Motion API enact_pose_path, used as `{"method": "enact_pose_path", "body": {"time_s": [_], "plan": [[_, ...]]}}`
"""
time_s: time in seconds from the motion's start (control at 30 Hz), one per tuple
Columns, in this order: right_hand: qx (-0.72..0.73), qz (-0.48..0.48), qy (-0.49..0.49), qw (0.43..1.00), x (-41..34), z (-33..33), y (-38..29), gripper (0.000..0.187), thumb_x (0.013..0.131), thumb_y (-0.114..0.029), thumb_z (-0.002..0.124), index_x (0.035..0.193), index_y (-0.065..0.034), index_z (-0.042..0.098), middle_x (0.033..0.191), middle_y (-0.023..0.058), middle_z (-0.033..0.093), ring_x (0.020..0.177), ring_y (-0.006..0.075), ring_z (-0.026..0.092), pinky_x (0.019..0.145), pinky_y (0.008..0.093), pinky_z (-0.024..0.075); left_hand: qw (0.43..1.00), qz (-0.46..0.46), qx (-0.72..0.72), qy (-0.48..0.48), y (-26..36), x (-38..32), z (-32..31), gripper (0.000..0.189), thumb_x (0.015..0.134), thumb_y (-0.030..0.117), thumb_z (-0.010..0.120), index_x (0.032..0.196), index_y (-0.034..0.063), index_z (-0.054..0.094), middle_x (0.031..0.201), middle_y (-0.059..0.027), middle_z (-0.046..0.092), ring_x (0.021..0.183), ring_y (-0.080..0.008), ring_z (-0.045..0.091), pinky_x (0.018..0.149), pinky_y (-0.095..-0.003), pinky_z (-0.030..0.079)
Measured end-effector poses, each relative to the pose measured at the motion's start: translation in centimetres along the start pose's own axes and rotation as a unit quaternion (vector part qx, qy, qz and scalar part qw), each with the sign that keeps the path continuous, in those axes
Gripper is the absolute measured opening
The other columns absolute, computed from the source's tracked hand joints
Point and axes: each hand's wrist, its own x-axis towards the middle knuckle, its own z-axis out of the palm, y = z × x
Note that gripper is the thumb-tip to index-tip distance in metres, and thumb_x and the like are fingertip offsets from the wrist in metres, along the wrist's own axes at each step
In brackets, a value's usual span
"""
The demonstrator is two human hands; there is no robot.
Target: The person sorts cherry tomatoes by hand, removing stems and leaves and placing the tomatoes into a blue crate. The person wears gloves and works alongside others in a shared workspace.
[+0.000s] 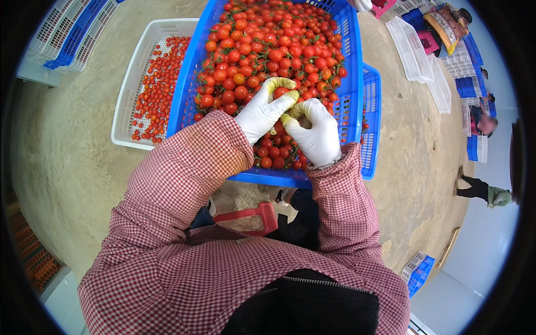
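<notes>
A blue plastic crate (268,179) full of red cherry tomatoes (251,54), many with green stems, stands in front of me. Over its near part, my left hand (266,106), in a white glove stained yellow-green at the fingertips, has a cherry tomato (280,92) between thumb and forefinger. Close beside it on the right is my right hand (316,130), gloved alike, with thumb and forefinger curled towards each other; whether they pinch anything cannot be made out. More tomatoes lie below both hands.
Left of the blue crate, a white crate (125,104) holds loose tomatoes. Another blue crate (370,150) sits at its right. A red plastic stool (268,217) is below. Crates are stacked at upper left and right; other people are at the right, and a gloved hand (361,4) shows at the top.
</notes>
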Motion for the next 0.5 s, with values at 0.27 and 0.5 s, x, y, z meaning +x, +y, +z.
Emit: {"method": "enact_pose_path", "body": {"time_s": [0.27, 0.5], "plan": [[0.351, 0.173, -0.020, 0.920, 0.5, -1.6, 2.5, 0.013, 0.081, -0.008, 0.056, 0.090, 0.0009, 0.060, 0.072, 0.0000, 0.057, 0.063, 0.0056, 0.050, 0.056, 0.0198, 0.0402, 0.975, -0.192, -0.104, 0.047, 1.6, -0.1, -1.0, 0.028, 0.089, 0.032, 0.049, 0.111, 0.0134, 0.051, 0.103, -0.0005, 0.057, 0.090, -0.0079, 0.056, 0.058, -0.0233, 0.047], [0.503, 0.143, -0.014, 0.852, 0.3, -1.3, 3.5, 0.016, 0.082, -0.007, 0.055, 0.094, 0.0016, 0.059, 0.077, 0.0007, 0.058, 0.066, 0.0057, 0.050, 0.058, 0.0198, 0.0403, 0.950, -0.137, -0.225, -0.165, 1.3, -0.1, -1.9, 0.029, 0.084, 0.016, 0.054, 0.112, 0.0067, 0.050, 0.106, -0.0059, 0.056, 0.088, -0.0159, 0.059, 0.056, -0.0243, 0.049]]}}
